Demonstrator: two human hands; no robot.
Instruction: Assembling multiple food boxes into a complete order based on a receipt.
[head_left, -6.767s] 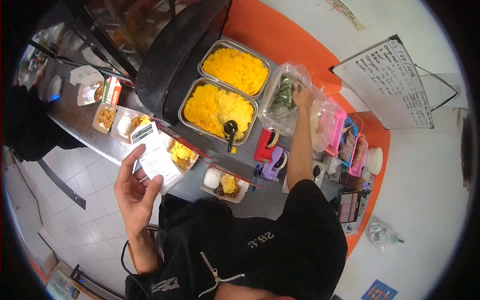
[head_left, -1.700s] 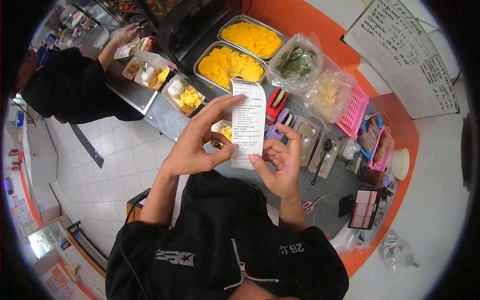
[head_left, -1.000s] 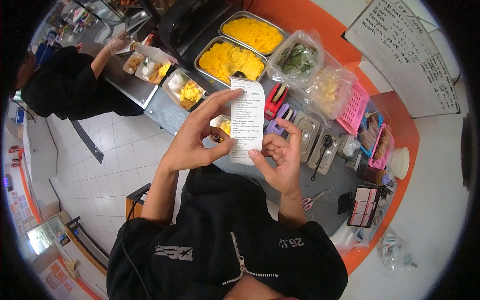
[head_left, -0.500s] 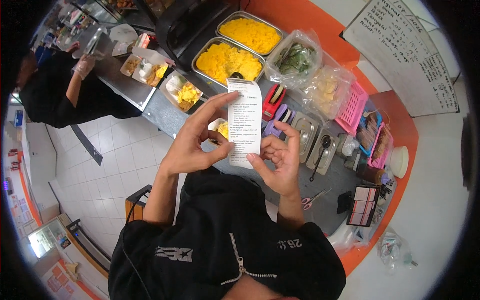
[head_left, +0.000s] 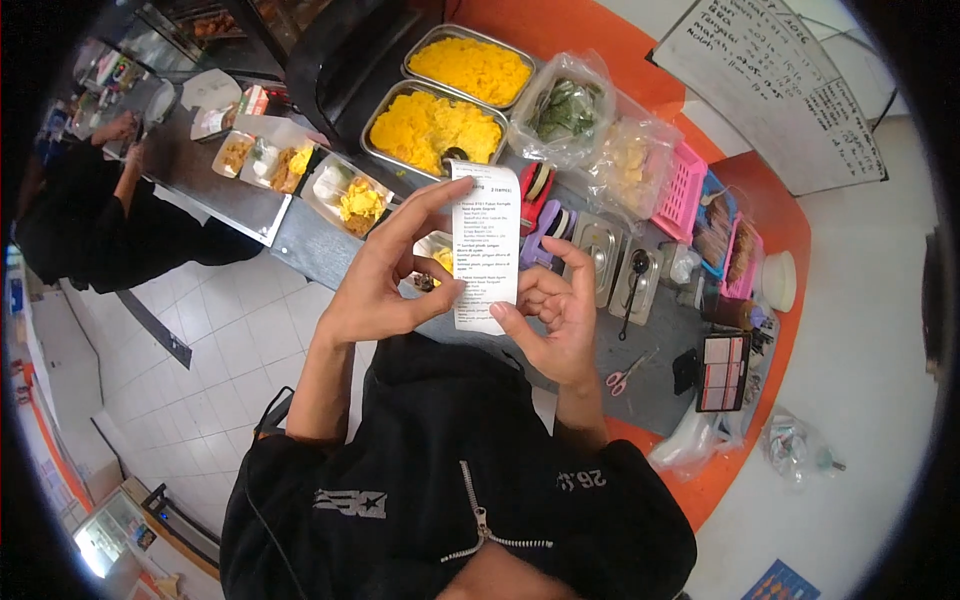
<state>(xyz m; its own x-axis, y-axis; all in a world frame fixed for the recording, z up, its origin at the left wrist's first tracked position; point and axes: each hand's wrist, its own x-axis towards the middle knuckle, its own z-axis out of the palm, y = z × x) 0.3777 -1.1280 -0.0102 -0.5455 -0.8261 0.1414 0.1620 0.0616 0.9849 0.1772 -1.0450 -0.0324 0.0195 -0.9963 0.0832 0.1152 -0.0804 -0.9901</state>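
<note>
A long white paper receipt [head_left: 486,250] with printed lines is held up in front of me, above the counter's near edge. My left hand [head_left: 390,270] grips its left side, with fingers near the top and the thumb lower down. My right hand [head_left: 553,320] pinches the lower right edge between thumb and fingers, its index finger raised. Partly hidden behind my left hand is a food box [head_left: 432,246] with yellow food. Farther left stands an open box [head_left: 352,197] holding rice and yellow scrambled egg.
Two metal trays of yellow egg [head_left: 436,128] stand at the back, one with a dark ladle. To the right are a bag of green leaves [head_left: 565,112], tape dispensers [head_left: 548,232], lidded steel containers [head_left: 600,258], scissors [head_left: 630,372] and a pink basket [head_left: 682,190]. A co-worker [head_left: 110,210] stands far left.
The view has shifted slightly, so the counter things sit a little farther left. Both hands keep hold of the receipt. The co-worker's arms have moved farther away from the food boxes.
</note>
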